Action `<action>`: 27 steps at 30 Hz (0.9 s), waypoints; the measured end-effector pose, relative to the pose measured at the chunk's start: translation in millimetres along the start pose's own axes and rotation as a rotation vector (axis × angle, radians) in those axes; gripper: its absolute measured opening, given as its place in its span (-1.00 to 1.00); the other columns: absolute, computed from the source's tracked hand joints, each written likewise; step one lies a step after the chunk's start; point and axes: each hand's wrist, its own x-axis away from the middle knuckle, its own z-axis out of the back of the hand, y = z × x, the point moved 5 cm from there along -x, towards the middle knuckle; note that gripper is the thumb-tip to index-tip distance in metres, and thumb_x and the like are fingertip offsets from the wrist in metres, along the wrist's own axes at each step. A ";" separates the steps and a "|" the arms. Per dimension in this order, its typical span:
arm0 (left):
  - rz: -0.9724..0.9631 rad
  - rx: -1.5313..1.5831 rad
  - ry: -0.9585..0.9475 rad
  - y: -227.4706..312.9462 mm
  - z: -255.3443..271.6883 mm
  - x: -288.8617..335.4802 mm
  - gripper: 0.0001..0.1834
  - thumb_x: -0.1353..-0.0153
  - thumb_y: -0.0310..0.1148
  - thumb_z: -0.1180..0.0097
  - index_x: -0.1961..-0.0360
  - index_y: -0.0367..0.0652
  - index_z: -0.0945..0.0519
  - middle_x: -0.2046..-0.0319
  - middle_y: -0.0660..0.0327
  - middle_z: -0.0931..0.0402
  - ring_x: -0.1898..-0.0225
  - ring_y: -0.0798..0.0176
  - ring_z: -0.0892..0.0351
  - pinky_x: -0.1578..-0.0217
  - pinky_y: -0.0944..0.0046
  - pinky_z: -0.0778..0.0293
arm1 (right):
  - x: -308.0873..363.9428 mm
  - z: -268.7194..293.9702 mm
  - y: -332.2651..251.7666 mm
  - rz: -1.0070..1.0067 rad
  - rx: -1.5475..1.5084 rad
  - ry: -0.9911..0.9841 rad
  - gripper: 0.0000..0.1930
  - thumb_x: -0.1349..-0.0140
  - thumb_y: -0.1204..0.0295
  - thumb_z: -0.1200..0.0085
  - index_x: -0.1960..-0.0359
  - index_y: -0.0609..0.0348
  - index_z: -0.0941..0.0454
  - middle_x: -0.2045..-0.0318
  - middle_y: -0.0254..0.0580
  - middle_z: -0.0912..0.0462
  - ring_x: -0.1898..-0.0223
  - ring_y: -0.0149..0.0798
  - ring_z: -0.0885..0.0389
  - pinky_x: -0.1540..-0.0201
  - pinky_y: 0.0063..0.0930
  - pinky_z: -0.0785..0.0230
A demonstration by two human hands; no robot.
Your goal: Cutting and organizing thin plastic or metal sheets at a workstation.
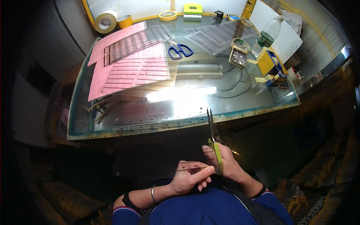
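Close to my body, my left hand (pixel 193 179) pinches a clear film strip (pixel 191 166) printed with small dark marks between thumb and fingers. A printed end of film (pixel 209 153) also shows beside my right hand; whether it is the same strip I cannot tell. My right hand (pixel 229 163) is wrapped round the green handle of what looks like a pair of scissors (pixel 216 152). Its long dark blades point away from me, their tips over the table's near edge. On the glass, more printed clear film strips (pixel 161 122) lie along that edge.
The glass-topped table (pixel 131 107) holds pink printed sheets (pixel 123 80), patterned films (pixel 221 35), blue-handled scissors (pixel 180 50), tape rolls (pixel 106 23), a green hole punch (pixel 192 10), a tray of small bits (pixel 238 57), a clear bottle (pixel 267 35) and a yellow-blue tape dispenser (pixel 272 67).
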 end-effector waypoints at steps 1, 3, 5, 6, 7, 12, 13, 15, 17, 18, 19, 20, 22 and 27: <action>0.004 -0.009 -0.018 -0.6 -1.1 -0.4 -0.77 -0.16 -0.30 -0.05 0.31 -0.28 -0.54 0.59 0.23 -0.48 0.64 0.48 -0.43 0.70 0.54 -0.35 | 0.0 0.5 1.0 0.003 0.001 0.005 -0.72 -0.21 0.26 0.04 0.48 0.23 -0.36 0.62 -0.41 -0.35 0.58 -0.56 -0.26 0.56 -0.60 -0.17; -0.010 -0.008 -0.028 -0.5 -4.8 -0.9 -0.78 -0.18 -0.31 -0.02 0.32 -0.28 -0.53 0.60 0.23 -0.48 0.65 0.47 -0.43 0.72 0.54 -0.33 | -1.9 -0.8 8.4 0.007 -0.103 0.009 -0.73 -0.21 0.23 0.04 0.46 0.20 -0.37 0.61 -0.42 -0.35 0.57 -0.57 -0.29 0.56 -0.65 -0.18; -0.028 -0.003 -0.031 0.6 -8.2 -1.9 -0.79 -0.19 -0.32 0.00 0.32 -0.29 -0.52 0.60 0.22 -0.48 0.66 0.47 -0.43 0.75 0.55 -0.32 | -8.7 -3.5 12.7 0.138 -0.098 0.032 -0.74 -0.20 0.25 0.02 0.46 0.22 -0.36 0.63 -0.39 -0.35 0.59 -0.56 -0.29 0.57 -0.62 -0.19; -0.042 0.034 -0.058 0.3 -12.3 -2.8 -0.78 -0.21 -0.33 0.02 0.30 -0.29 -0.52 0.60 0.21 -0.49 0.68 0.47 -0.43 0.76 0.55 -0.31 | -10.0 -5.4 10.1 0.266 -0.094 0.055 -0.74 -0.19 0.27 0.01 0.46 0.23 -0.35 0.65 -0.36 -0.35 0.60 -0.55 -0.29 0.59 -0.59 -0.20; -0.059 0.068 -0.085 -0.9 -16.5 -3.3 -0.78 -0.22 -0.34 0.05 0.28 -0.30 -0.51 0.59 0.20 -0.50 0.70 0.46 -0.42 0.78 0.55 -0.30 | -10.4 -11.8 10.7 0.274 -0.094 0.053 -0.74 -0.19 0.27 0.01 0.46 0.23 -0.35 0.65 -0.36 -0.35 0.60 -0.55 -0.29 0.59 -0.59 -0.20; 0.060 0.170 -0.156 -5.6 -38.8 -3.5 -0.66 -0.27 -0.21 0.14 0.39 -0.29 -0.53 0.67 0.21 -0.47 0.78 0.46 -0.38 0.83 0.56 -0.24 | -29.9 -27.8 35.0 0.077 -0.827 0.229 -0.85 -0.17 0.34 -0.02 0.44 0.10 -0.37 0.61 -0.40 -0.37 0.62 -0.49 -0.36 0.59 -0.63 -0.27; 0.089 0.178 -0.179 -0.5 -47.5 -0.6 -0.61 -0.26 -0.17 0.15 0.52 -0.26 -0.53 0.76 0.24 -0.43 0.81 0.47 -0.35 0.83 0.56 -0.22 | -31.4 -30.0 33.8 0.130 -0.862 0.278 -0.86 -0.17 0.35 -0.02 0.44 0.09 -0.37 0.61 -0.39 -0.37 0.64 -0.47 -0.36 0.60 -0.62 -0.27; 0.138 0.125 -0.246 -7.2 -46.4 -2.8 -0.57 -0.27 -0.15 0.16 0.58 -0.24 -0.53 0.82 0.25 -0.39 0.84 0.48 -0.32 0.83 0.58 -0.21 | -31.3 -30.7 39.3 0.092 -0.895 0.320 -0.83 -0.20 0.29 0.02 0.44 0.10 -0.38 0.61 -0.37 -0.39 0.65 -0.43 -0.36 0.61 -0.55 -0.29; 0.111 0.119 -0.273 -4.3 -52.6 0.3 -0.59 -0.26 -0.16 0.15 0.56 -0.24 -0.54 0.78 0.25 -0.42 0.82 0.49 -0.33 0.82 0.58 -0.22 | -34.1 -29.4 39.6 0.229 -1.115 -0.021 -0.72 -0.15 0.13 0.04 0.42 0.10 -0.39 0.61 -0.31 -0.41 0.64 -0.34 -0.39 0.61 -0.45 -0.32; 0.084 0.122 -0.281 -3.8 -51.8 0.5 -0.61 -0.26 -0.18 0.14 0.54 -0.24 -0.54 0.75 0.25 -0.44 0.81 0.49 -0.34 0.81 0.58 -0.23 | -37.4 -30.3 40.8 0.286 -1.182 -0.162 -0.66 -0.12 0.06 0.05 0.40 0.10 -0.39 0.60 -0.28 -0.42 0.64 -0.29 -0.41 0.62 -0.40 -0.33; 0.079 0.121 -0.283 -4.6 -52.1 0.4 -0.61 -0.26 -0.18 0.14 0.54 -0.24 -0.54 0.75 0.25 -0.44 0.81 0.49 -0.34 0.81 0.58 -0.23 | -37.8 -28.8 38.8 0.338 -1.236 -0.297 -0.60 -0.09 -0.02 0.06 0.38 0.11 -0.40 0.59 -0.25 -0.43 0.63 -0.25 -0.42 0.62 -0.36 -0.34; 0.082 0.167 -0.242 -6.8 -50.3 -1.0 -0.64 -0.26 -0.20 0.12 0.50 -0.24 -0.55 0.71 0.25 -0.46 0.78 0.49 -0.36 0.80 0.58 -0.24 | -32.4 -23.7 36.5 0.218 -1.338 -0.225 -0.58 -0.07 -0.03 0.06 0.36 0.11 -0.39 0.57 -0.23 -0.43 0.62 -0.23 -0.43 0.62 -0.35 -0.33; 0.053 0.157 -0.251 -5.8 -45.5 -3.8 -0.73 -0.23 -0.26 0.06 0.38 -0.25 -0.57 0.60 0.25 -0.50 0.69 0.49 -0.42 0.72 0.55 -0.32 | -37.5 4.9 53.2 0.318 -1.329 -0.078 -0.52 -0.11 -0.09 0.15 0.29 0.12 -0.37 0.50 -0.22 -0.46 0.61 -0.27 -0.42 0.61 -0.37 -0.33; -0.067 -0.233 -0.194 -0.2 -17.8 -4.5 -0.76 -0.19 -0.27 -0.01 0.36 -0.25 -0.57 0.54 0.28 -0.51 0.58 0.51 -0.43 0.55 0.52 -0.37 | 1.7 59.1 -48.3 0.467 -0.426 0.565 -0.80 -0.14 0.36 -0.01 0.38 0.28 -0.47 0.56 -0.23 -0.50 0.61 -0.47 -0.44 0.56 -0.66 -0.29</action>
